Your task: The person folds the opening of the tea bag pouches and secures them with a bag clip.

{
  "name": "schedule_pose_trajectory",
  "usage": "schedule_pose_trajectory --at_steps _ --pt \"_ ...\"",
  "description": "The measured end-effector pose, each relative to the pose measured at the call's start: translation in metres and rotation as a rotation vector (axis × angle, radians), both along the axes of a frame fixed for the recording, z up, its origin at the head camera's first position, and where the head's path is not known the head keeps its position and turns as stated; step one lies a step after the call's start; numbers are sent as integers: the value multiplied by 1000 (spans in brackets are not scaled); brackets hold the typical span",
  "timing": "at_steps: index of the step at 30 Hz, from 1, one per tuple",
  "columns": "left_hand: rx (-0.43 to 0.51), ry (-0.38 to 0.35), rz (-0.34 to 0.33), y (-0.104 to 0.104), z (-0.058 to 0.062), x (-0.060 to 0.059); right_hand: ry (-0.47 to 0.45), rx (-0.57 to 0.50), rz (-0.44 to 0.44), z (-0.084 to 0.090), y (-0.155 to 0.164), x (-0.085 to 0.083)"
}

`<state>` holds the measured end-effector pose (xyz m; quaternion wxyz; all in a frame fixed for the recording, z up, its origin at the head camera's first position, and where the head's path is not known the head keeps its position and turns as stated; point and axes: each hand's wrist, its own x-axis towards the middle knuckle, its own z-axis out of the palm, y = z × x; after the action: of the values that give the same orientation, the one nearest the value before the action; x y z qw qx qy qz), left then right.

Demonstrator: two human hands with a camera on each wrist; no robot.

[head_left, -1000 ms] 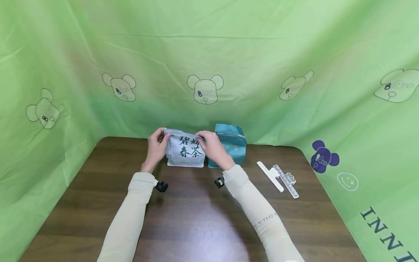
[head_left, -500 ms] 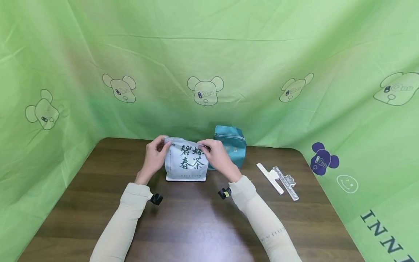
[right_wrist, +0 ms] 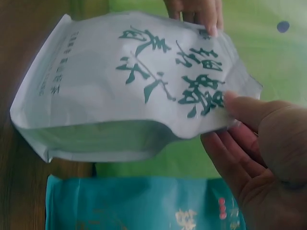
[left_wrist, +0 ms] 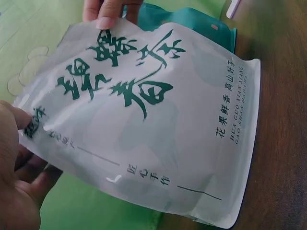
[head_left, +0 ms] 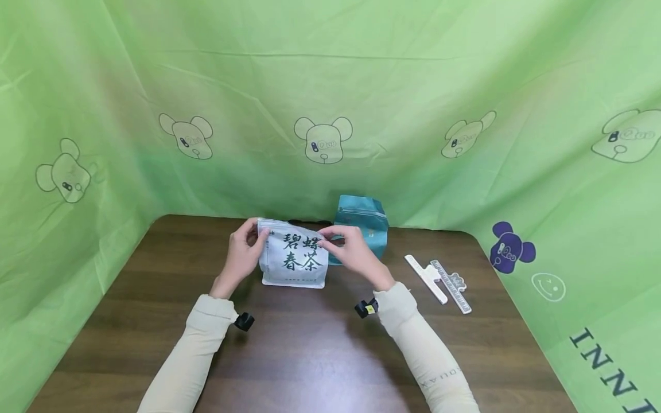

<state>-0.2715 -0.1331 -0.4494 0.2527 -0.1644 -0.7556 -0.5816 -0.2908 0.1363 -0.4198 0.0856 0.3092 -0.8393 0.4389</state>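
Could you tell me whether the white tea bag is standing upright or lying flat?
Upright: the white tea bag stands on its base on the table, both hands pinching its top.

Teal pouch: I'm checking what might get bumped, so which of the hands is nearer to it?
Right. The right hand pinches the white tea pouch at its top right corner, just in front of the teal pouch. The left hand grips the white pouch's far left edge.

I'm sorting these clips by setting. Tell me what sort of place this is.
Probably a staged recording booth, not a home: green cloth printed with cartoon bears walls in a dark wooden table, where both hands pinch a white tea pouch beside a teal pouch and white clips.
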Motion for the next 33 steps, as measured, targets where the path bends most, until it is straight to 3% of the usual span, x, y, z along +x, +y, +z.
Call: schedule_pose_trajectory --at_steps 3,7,10,12,16,20,26,33 --pt "-73 47 63 4 7 3 -16 -4 -7 -2 5 0" --pt "-212 213 152 19 21 4 -20 -14 -1 -2 9 0" --pt "-374 346 184 34 31 5 -22 -28 -8 -3 10 1" --pt "-494 392 184 43 37 5 -21 -38 -18 -3 10 1" --pt "-730 364 123 57 47 6 -7 -36 -27 -2 10 1" --pt "-874 308 42 67 53 5 12 -17 -18 -3 11 1" --pt "-941 277 15 76 52 1 20 -26 11 -3 11 0" --pt "-998 235 57 81 50 -1 8 -39 23 -6 13 1"
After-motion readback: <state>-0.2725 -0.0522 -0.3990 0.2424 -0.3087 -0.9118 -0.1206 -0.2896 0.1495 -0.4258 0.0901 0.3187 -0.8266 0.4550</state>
